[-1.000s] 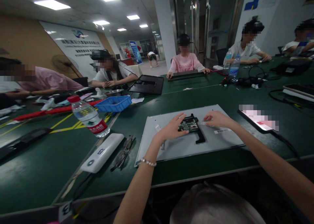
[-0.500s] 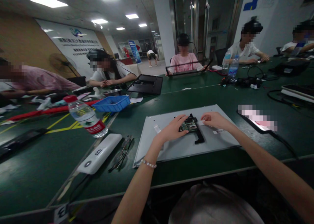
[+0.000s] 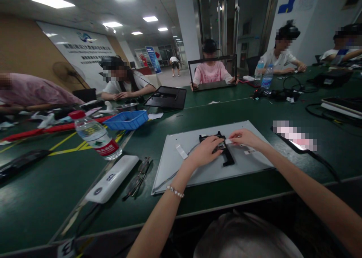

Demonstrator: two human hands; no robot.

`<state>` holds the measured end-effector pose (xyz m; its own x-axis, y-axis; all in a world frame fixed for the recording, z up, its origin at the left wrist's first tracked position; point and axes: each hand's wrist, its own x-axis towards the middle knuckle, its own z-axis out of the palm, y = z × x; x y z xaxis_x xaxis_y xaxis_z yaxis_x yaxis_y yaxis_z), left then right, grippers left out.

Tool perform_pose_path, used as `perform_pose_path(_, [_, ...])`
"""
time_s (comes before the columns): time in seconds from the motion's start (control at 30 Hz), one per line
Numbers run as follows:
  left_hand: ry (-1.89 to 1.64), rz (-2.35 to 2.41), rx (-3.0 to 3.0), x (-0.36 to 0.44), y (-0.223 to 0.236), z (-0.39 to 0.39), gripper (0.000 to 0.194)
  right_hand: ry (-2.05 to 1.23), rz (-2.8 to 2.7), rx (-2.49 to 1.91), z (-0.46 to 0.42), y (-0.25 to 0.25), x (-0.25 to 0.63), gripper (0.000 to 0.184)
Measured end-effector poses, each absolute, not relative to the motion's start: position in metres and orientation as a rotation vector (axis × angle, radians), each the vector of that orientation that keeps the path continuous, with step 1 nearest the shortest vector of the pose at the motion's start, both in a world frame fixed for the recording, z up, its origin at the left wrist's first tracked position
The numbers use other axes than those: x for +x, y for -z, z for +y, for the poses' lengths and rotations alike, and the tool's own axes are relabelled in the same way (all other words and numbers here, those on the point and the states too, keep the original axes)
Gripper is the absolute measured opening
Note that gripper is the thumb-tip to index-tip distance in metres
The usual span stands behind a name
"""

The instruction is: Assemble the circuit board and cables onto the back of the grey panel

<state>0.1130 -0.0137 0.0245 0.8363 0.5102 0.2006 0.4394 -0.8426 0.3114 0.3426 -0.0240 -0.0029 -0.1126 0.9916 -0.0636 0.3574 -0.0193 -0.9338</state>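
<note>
A green circuit board sits in a black plastic bracket on a flat grey panel. My left hand lies across the board, fingers along its far side and thumb on the near side, holding it; much of the board is covered. At its right edge, my right hand pinches a small white flat strip between thumb and fingertips. Whether the strip touches the board I cannot tell. White pieces of tape and a thin grey cable lie on the panel.
Left of the panel are eyeglasses, a white power bank, a water bottle and a blue basket. A phone with a cable lies on the right. Across the table a person holds a black frame; other people sit nearby.
My left hand has slid right over the board, covering more of it. My right hand stays at the board's edge with the strip. The person opposite has tilted the black frame upright.
</note>
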Motion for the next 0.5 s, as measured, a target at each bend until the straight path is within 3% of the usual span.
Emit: perform_pose_path(0.5, [-0.380,0.715,2.804,0.1157,-0.0212,-0.0159,0.043,-1.245,-1.510,-1.408,-0.0201,0.0113,0.3392,0.013])
